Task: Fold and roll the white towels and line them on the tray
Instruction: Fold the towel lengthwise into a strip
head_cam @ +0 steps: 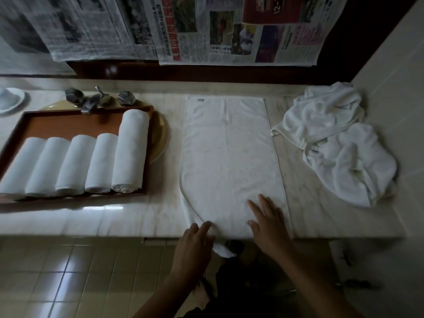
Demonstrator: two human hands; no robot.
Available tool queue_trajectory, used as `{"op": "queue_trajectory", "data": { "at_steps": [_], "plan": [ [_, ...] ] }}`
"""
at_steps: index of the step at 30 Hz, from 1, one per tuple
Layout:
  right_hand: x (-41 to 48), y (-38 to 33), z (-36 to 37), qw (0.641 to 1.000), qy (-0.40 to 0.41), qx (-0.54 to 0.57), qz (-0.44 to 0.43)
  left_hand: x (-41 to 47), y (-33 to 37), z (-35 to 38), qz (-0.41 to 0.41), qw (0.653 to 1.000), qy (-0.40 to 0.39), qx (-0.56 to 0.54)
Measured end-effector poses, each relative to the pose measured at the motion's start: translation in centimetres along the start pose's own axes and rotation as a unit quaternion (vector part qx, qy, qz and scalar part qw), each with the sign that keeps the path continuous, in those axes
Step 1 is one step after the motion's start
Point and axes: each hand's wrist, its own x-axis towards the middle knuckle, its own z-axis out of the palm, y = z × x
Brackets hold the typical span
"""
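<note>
White towel (231,161) lies long and flat on the counter (114,216). It is folded into a narrow strip that runs from the wall side to the near edge. A small bit of its near end hangs down over the edge.

The left hand (195,244) is at the near left corner of the strip. Its fingers curl on the cloth there and seem to pinch it. The right hand (268,226) lies flat on the near end with its fingers spread wide. It holds nothing.

To the left sits the tray (68,125). Five rolled towels (75,166) lie side by side in it and touch each other. The one on the right is longer than the rest. At the far right of the counter is a heap of towels (335,143), all crumpled and not yet folded.

I think the towel is soft, light and floppy. It will not break, but it will bend and slide, and it will come loose if one lets go. The best place to hold it looks like the near end, with one hand at each corner, so the roll starts straight. The roll needs to stay tight as it goes toward the wall. If one side goes faster, it may turn out crooked.
</note>
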Motion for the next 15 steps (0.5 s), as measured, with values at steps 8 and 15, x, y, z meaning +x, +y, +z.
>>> {"op": "queue_trajectory", "data": {
  "at_steps": [8,15],
  "plan": [
    [-0.1,-0.5,-1.2,0.999,-0.036,0.020,0.014,0.3,1.1,-1.3,-0.102,0.993,0.027,-0.059],
    [0.3,0.0,-1.6,0.999,-0.043,0.015,0.006,-1.1,-1.1,-5.1,-0.179,0.952,0.093,-0.232]
  ]
}}
